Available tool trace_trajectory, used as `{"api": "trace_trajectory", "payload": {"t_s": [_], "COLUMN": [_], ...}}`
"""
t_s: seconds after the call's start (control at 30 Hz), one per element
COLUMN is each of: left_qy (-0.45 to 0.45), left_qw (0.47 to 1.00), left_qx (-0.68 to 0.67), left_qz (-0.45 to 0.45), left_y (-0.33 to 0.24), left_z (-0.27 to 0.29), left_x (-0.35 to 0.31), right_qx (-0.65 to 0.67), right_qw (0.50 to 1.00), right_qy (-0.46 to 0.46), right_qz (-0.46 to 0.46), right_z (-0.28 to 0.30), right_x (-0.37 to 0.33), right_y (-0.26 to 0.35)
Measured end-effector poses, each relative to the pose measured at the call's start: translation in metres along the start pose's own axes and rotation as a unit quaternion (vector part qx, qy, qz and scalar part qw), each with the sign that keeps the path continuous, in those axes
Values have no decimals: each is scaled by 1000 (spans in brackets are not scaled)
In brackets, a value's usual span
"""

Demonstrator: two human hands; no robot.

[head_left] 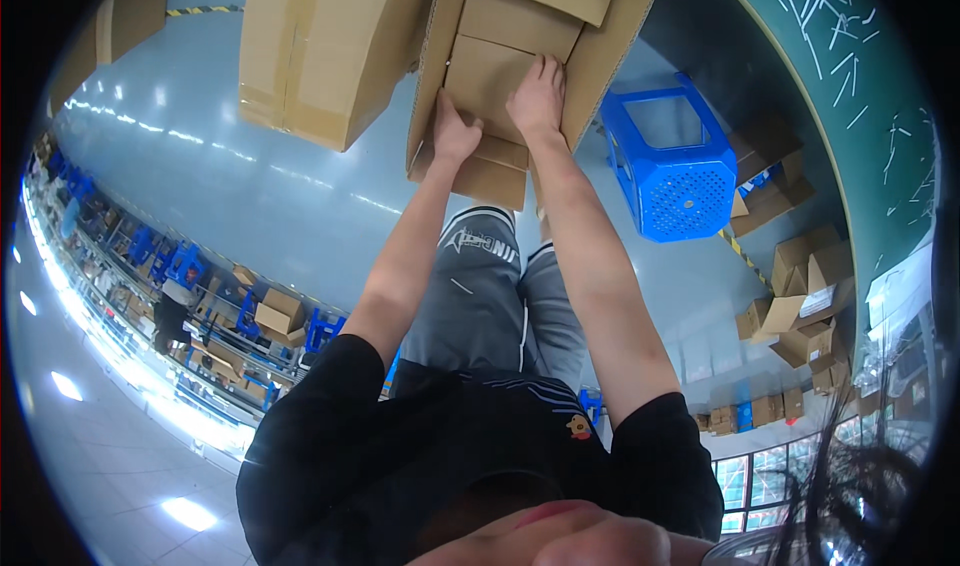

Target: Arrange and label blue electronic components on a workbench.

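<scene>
An open cardboard box (602, 78) stands upright in front of my legs, its flaps folded outward. Both my arms reach down into it. Against the inner left side rests my left hand (457, 134), its thumb spread away from the other fingers. My right hand (537, 98) lies on the cardboard panel inside, close to the right wall, fingers stretched forward and slightly bent. Neither hand holds a loose thing that I can see. The undersides of both hands are hidden.
A large taped carton (318, 61) stands just left of the open box. To the right is a blue plastic stool (688, 191) lying on its side. Farther right are several open cartons (805, 284) and a green surface (868, 106) scattered with thin white strips.
</scene>
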State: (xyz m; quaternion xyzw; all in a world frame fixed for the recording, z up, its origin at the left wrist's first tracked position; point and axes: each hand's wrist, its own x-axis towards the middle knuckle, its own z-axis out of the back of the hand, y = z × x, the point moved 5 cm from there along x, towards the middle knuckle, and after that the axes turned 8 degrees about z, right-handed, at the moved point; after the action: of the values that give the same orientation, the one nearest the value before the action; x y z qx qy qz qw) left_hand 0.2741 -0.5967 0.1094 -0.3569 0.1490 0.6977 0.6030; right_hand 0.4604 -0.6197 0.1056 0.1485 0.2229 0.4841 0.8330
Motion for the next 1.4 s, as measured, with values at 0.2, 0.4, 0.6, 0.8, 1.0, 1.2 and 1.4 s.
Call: {"api": "trace_trajectory", "payload": {"t_s": [0.2,0.4,0.6,0.8,1.0,1.2,1.4], "left_qy": [-26,109,93,81,64,-145,-132], "left_qw": [999,979,979,975,974,966,956], "left_qx": [35,-131,-171,-203,-171,-216,-262], "left_qz": [27,116,65,39,137,-7,-28], "left_y": [3,7,23,9,-9,-42,-54], "left_z": [-1,-8,-13,-14,14,17,26], "left_x": [33,56,56,27,-29,-65,-70], "right_qx": [-101,-5,66,28,-168,-244,-284], "right_qw": [978,984,987,964,797,720,744], "right_qy": [102,97,92,123,392,334,207], "right_qz": [154,149,115,232,427,558,568], "right_z": [-4,-1,4,8,14,-20,-22], "right_x": [8,13,10,47,72,41,30], "right_y": [10,-4,-5,73,120,96,106]}}
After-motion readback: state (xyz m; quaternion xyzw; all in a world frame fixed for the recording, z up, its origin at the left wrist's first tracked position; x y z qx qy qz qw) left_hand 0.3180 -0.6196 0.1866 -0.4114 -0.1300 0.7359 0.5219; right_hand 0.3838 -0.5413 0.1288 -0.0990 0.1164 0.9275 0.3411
